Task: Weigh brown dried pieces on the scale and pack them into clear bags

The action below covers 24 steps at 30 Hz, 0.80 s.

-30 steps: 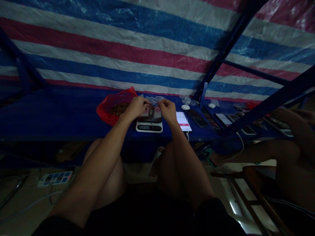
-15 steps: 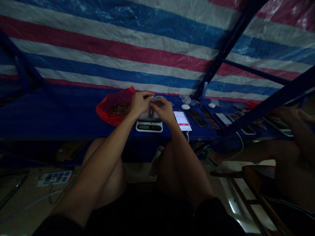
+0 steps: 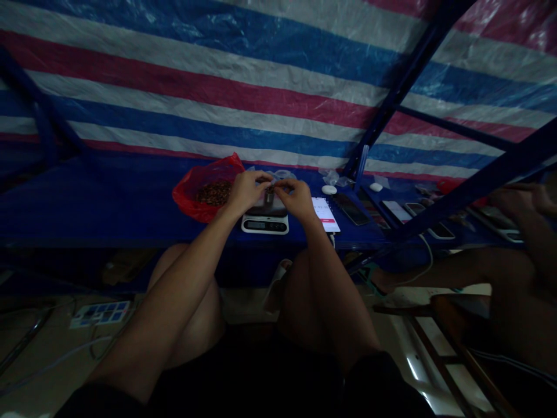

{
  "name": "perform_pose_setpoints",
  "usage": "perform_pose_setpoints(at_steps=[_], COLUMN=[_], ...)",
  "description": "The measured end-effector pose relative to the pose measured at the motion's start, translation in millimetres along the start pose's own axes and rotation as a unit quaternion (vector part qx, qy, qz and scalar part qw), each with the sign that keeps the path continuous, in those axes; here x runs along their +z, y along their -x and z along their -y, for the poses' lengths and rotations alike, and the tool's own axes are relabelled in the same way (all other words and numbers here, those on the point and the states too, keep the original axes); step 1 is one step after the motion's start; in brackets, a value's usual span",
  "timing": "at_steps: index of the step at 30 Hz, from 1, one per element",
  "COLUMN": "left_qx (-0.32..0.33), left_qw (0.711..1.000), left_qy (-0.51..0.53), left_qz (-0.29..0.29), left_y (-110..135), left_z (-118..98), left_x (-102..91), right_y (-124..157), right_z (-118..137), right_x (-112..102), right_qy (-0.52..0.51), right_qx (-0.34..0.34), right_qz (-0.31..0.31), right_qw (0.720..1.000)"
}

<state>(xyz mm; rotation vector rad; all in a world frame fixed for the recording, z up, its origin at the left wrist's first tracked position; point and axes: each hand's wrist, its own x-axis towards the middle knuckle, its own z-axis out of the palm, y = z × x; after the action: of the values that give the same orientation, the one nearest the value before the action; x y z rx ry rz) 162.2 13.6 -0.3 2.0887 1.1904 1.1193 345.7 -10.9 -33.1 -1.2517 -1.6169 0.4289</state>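
The blue bench [image 3: 108,203] carries a red bag [image 3: 184,200] of brown pieces [image 3: 213,193] and a scale [image 3: 265,230], display unreadable. Left hand [image 3: 247,188] and right hand [image 3: 296,197] nearly pinch, any hold unclear; phone [image 3: 325,212] text is illegible; the metal cup [image 3: 269,198] stands on the scale between them.

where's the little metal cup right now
Near the middle of the head view, the metal cup stands on the scale, between the left hand and the right hand, right of the red bag.
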Motion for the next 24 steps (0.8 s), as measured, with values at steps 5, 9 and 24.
perform_pose_setpoints(at_steps=[5,9,24], left_qx=[0.0,0.005,0.012], left_qw=[1.0,1.0,0.998], left_qy=[0.002,-0.004,0.035], left_qz=[0.011,0.019,0.054], left_y=[3,5,8], left_z=[-3,-2,9], left_x=[1.3,0.3,6.4], right_y=[0,0,-1], right_z=[-4,-2,2], right_x=[1,-1,0], right_qy=[0.018,0.021,-0.012], right_qx=[-0.018,-0.007,0.03], right_qz=[0.004,0.01,0.007], right_qw=[1.0,1.0,0.999])
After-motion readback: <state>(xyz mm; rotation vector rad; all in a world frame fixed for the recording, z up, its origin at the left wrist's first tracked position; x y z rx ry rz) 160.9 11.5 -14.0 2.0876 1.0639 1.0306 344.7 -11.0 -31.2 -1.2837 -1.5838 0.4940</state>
